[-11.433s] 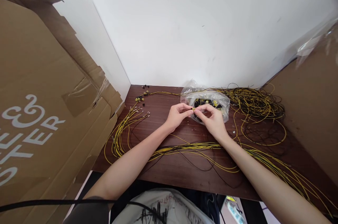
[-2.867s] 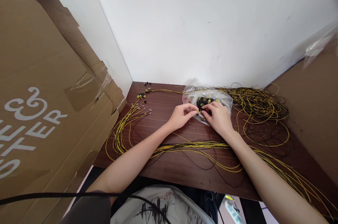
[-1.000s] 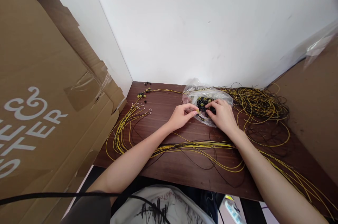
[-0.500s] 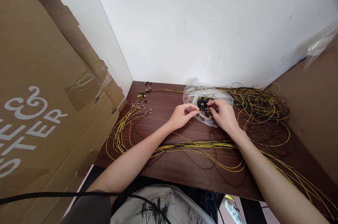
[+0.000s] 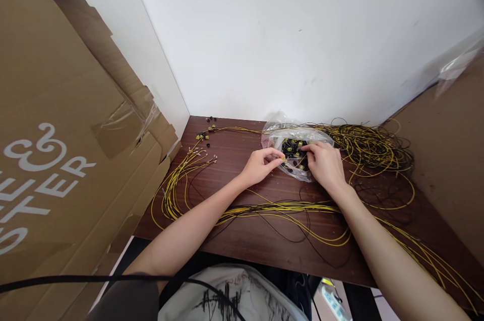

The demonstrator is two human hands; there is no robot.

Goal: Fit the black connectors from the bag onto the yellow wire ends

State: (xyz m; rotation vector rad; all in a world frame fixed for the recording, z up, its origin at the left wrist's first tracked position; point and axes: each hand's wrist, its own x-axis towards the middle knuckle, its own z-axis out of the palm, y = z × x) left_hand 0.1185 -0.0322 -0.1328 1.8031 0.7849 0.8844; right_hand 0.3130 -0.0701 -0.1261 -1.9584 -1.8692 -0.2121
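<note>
My left hand [image 5: 260, 166] pinches a small yellow piece [image 5: 283, 158] between thumb and fingertips, at the front left of an open clear plastic bag [image 5: 302, 175]. Inside the bag lie many small black and yellow parts [image 5: 292, 147]. My right hand [image 5: 325, 164] is over the bag's right side, thumb and index finger closed together. A thin wire [image 5: 300, 163] appears to run between the two hands, into the right fingertips. That grip is partly hidden by the fingers.
A tangled heap of yellow and black wires [image 5: 378, 152] lies at the right. A long wire bundle [image 5: 280, 207] crosses the front of the brown table [image 5: 234, 152]. Small loose parts [image 5: 202, 136] sit at the back left. Cardboard boxes [image 5: 75, 89] stand at both sides.
My right hand has shifted slightly to the right, away from my left hand, uncovering more of the parts in the bag. My left hand has stayed in place with the yellow piece.
</note>
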